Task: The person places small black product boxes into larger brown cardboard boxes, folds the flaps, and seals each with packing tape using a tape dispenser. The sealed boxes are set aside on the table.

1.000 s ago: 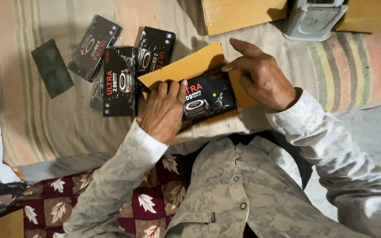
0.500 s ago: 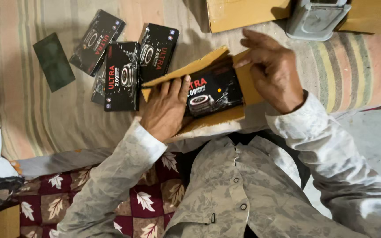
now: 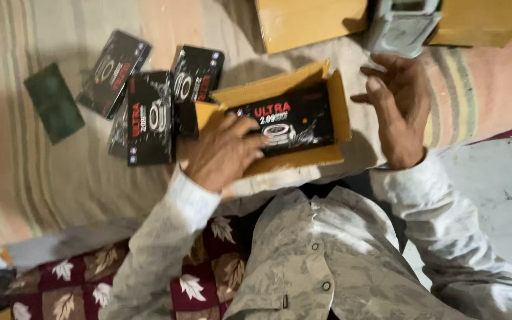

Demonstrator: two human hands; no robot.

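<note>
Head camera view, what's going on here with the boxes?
A person seated at a striped cloth is handling an open yellow cardboard box. The left hand rests on a black printed carton lying inside it. The right hand hovers open just beside the box, touching nothing. Three or four more black cartons lie in a loose pile to the left, next to a dark green flat piece. More yellow boxes and a grey device sit beyond.

black packet (image 3: pixel 294 121) in open yellow carton (image 3: pixel 339 101); three black packets (image 3: pixel 149 115) left | dark-green packet (image 3: pixel 53 102) far left
</note>
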